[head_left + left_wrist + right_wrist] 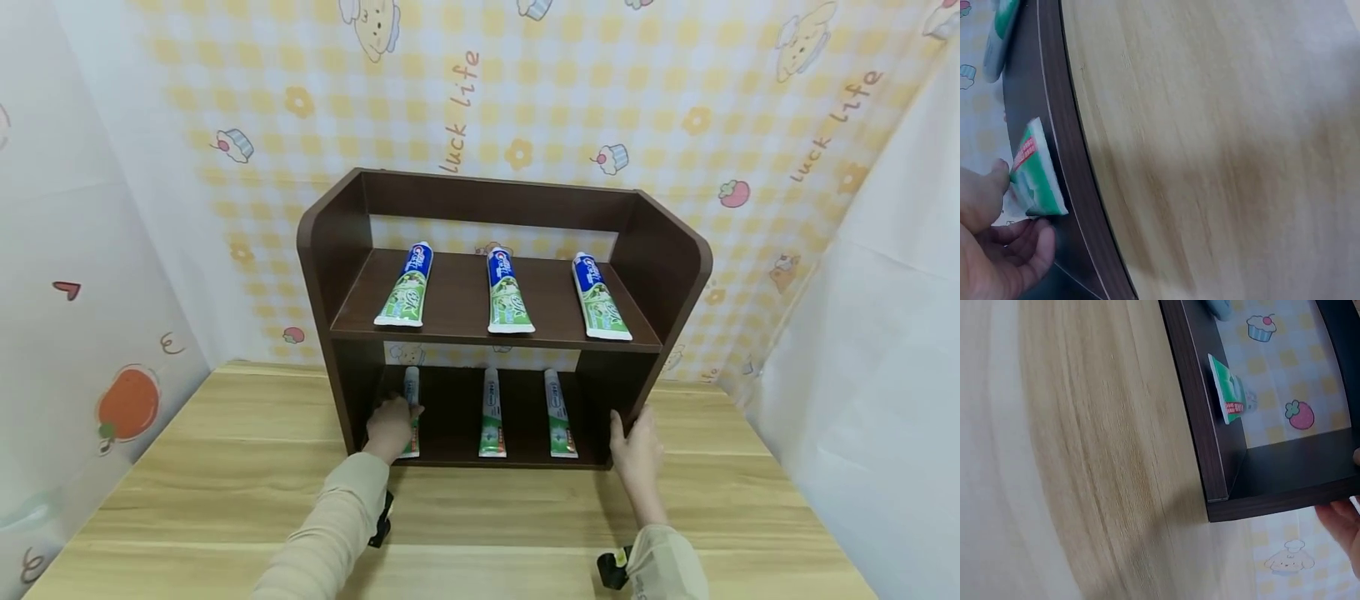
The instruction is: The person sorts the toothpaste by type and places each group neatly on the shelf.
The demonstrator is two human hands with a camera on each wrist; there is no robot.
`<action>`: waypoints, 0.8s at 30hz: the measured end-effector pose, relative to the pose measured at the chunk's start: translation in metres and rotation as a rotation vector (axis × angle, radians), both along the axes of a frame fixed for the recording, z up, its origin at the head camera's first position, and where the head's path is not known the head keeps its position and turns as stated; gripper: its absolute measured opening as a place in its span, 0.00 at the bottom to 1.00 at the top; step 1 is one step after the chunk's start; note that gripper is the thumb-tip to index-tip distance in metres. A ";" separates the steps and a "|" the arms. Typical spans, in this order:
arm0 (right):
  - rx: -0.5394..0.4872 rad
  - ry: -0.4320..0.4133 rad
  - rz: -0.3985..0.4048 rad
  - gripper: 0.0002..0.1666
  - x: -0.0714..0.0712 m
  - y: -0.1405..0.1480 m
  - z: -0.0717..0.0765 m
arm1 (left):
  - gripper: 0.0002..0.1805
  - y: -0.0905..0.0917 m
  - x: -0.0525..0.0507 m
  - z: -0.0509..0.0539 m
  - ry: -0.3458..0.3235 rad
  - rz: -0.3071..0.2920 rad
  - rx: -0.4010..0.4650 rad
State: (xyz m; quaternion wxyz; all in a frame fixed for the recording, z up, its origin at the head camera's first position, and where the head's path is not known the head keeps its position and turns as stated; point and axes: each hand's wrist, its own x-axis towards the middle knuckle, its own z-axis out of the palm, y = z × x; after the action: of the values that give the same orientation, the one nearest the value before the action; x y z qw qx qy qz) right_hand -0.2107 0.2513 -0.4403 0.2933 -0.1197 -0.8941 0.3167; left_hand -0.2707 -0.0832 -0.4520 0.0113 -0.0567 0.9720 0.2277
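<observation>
A dark brown two-tier shelf (480,338) stands on the table. On its lower tier, my left hand (390,427) holds the leftmost grey-and-green toothpaste tube (412,385), hiding part of it. The left wrist view shows the thumb and curled fingers about that tube's green end (1044,178). My right hand (639,450) grips the front edge of the right side panel (667,283), thumb inside and fingers outside. Two similar tubes lie on the lower tier, one in the middle (492,417) and one at the right (558,417).
Three blue-and-green toothpaste tubes lie spaced along the upper tier: left (407,287), middle (507,292) and right (600,296). The wood-grain table (495,517) extends in front of the shelf. Behind hangs a yellow checked cloth (525,108) with cartoon prints.
</observation>
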 end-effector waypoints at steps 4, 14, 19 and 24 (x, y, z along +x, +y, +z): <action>0.002 0.020 0.030 0.13 -0.001 -0.001 -0.001 | 0.30 -0.002 0.010 0.007 0.050 0.005 -0.043; -0.104 -0.126 0.089 0.17 0.011 0.001 0.004 | 0.24 0.001 0.026 0.011 0.171 -0.091 -0.022; -0.133 -0.137 0.116 0.16 0.018 0.003 0.002 | 0.19 0.000 0.041 0.016 0.261 -0.139 -0.053; -0.130 -0.204 0.155 0.16 0.028 0.006 0.003 | 0.19 0.001 0.054 0.021 0.275 -0.166 -0.020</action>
State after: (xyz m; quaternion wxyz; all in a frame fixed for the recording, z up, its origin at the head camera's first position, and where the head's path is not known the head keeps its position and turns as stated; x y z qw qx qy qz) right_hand -0.1831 0.2571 -0.4375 0.1671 -0.1006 -0.9034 0.3819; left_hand -0.2166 -0.0823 -0.4314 -0.1035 0.0556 0.9680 0.2219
